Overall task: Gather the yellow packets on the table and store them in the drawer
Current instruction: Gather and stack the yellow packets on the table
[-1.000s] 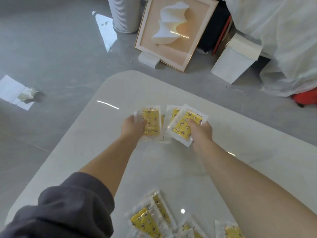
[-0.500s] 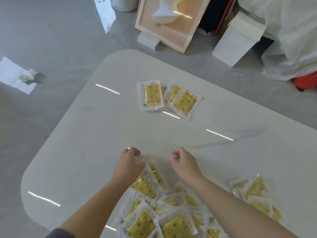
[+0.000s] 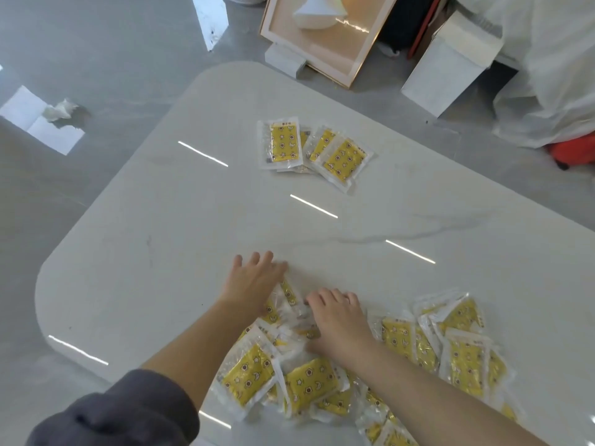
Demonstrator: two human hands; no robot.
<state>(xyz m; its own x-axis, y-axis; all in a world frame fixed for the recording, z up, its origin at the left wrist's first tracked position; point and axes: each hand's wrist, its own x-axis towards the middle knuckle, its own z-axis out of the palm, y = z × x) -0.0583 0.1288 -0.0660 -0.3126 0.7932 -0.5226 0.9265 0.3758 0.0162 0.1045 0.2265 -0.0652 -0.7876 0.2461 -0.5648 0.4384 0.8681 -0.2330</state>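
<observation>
both grips have flattened out since half a second ago, when their fingers curled at the heap's far edge. the heap of yellow packets [image 3: 309, 384] lies along the near edge of the surface [image 3: 161, 252], spreading rightward; a smaller far cluster [image 3: 344, 159] sits well apart. the left grip [image 3: 254, 281], fingers straight and spread, rests on the heap's far edge, holding nothing. the right grip [image 3: 338, 323] presses palm-down on packets just beside it. a framed picture [image 3: 328, 33] leans on the floor beyond.

We see crinkly clear-plastic yellow packets [image 3: 249, 376] on a glossy marble-look table [image 3: 161, 252], w/ a cloth sleeve [image 3: 122, 416].
</observation>
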